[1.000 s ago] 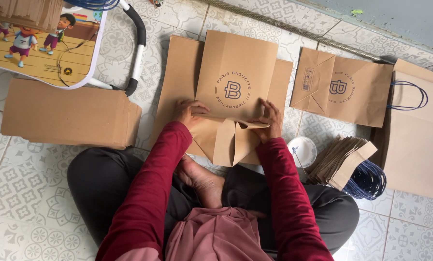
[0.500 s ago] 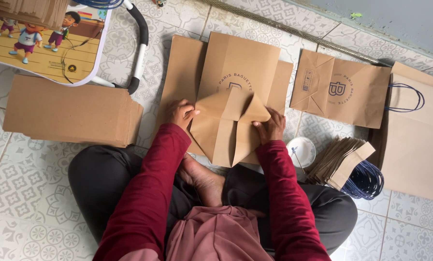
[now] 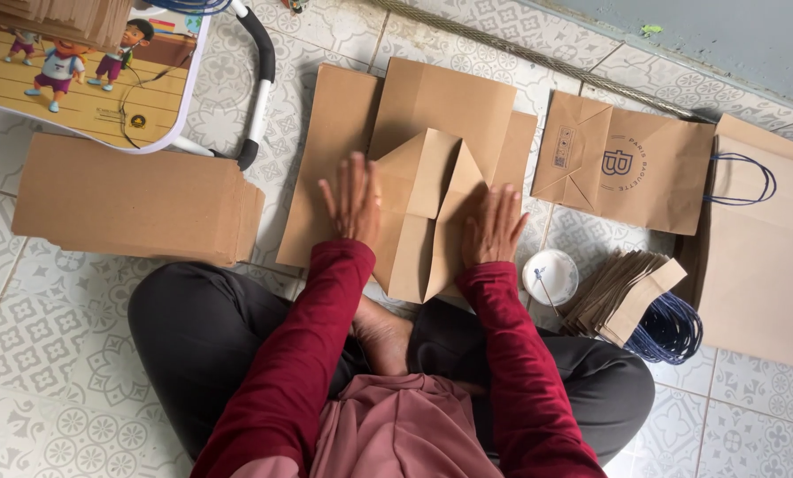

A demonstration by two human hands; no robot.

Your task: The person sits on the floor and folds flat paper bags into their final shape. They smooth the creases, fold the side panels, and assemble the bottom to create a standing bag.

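Note:
A brown paper bag point(image 3: 427, 212) lies flat on the tiled floor in front of my crossed legs, its bottom folded open into a diamond shape. My left hand point(image 3: 354, 199) presses flat on the left flap, fingers spread. My right hand point(image 3: 492, 226) lies flat on the right flap. More flat brown bags point(image 3: 334, 159) lie stacked underneath it.
A thick stack of brown paper sheets point(image 3: 135, 196) lies to the left. A small folding table with a cartoon top point(image 3: 87, 80) stands at the upper left. To the right are a finished bag point(image 3: 631, 164), a white bowl point(image 3: 550, 276), paper strips point(image 3: 622, 288), blue cord handles point(image 3: 671, 327) and a bag pile point(image 3: 764, 257).
The bag's folded bottom has been opened upward and laid flat. Both hands went from gripping the flaps' corners to pressing down flat with open palms.

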